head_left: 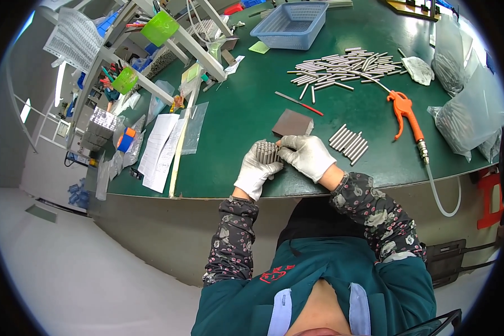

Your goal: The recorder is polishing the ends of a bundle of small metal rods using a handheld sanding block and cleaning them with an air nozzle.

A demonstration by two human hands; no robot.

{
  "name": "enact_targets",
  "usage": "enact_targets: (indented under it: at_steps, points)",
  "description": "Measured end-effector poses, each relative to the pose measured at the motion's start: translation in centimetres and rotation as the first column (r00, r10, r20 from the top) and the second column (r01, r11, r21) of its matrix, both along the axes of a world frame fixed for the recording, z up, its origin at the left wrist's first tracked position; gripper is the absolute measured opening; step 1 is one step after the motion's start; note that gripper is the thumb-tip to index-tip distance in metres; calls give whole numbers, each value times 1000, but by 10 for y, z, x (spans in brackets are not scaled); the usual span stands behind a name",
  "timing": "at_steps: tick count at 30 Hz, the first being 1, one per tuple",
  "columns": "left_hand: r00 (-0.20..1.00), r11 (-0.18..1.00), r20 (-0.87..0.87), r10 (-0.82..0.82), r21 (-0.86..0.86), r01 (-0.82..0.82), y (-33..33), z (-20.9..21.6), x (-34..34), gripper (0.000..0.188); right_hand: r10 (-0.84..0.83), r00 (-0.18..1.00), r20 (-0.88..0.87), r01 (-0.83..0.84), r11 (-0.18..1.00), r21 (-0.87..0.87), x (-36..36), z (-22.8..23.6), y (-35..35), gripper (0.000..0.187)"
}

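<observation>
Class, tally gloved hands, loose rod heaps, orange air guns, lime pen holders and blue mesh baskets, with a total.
Gloved hands: 2
Loose rod heap: 1
Orange air gun: 1
Lime pen holders: 2
Blue mesh basket: 1
Total: 7

1. Bright, even indoor light; a white light strip (pixel 60 88) glows at left.
2. Pale sheen on the green tabletop (pixel 235 115); metal rods (pixel 266 153) glint.
3. Fisheye bending, black corners at the rim.
</observation>
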State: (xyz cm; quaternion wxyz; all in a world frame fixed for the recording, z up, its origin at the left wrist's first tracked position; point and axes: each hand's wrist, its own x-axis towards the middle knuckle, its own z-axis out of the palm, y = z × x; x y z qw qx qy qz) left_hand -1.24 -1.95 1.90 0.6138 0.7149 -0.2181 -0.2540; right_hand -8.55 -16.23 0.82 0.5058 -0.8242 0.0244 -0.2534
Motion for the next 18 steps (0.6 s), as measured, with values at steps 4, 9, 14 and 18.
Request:
enact_targets:
  at_steps: [4, 9, 14, 18]
  points:
    - [1000, 1000, -29, 13, -23, -14, -1, -1, -2, 45, 10, 1000, 14, -11, 1000, 19, -1, -2, -1, 19]
    - [994, 955, 109, 14, -296, 19, -1, -25, -2, 49, 86, 996, -31, -80, 983, 166, -5, -2, -1, 19]
    - [897, 989, 441, -36, -111, 95, 8, -49, 11, 59, 155, 986, -64, -142, 976, 163, -11, -1, -3, 20]
    - [809, 994, 587, -35, -63, 88, 9, -61, 17, 60, 183, 982, -53, -170, 967, 190, -14, -4, -4, 20]
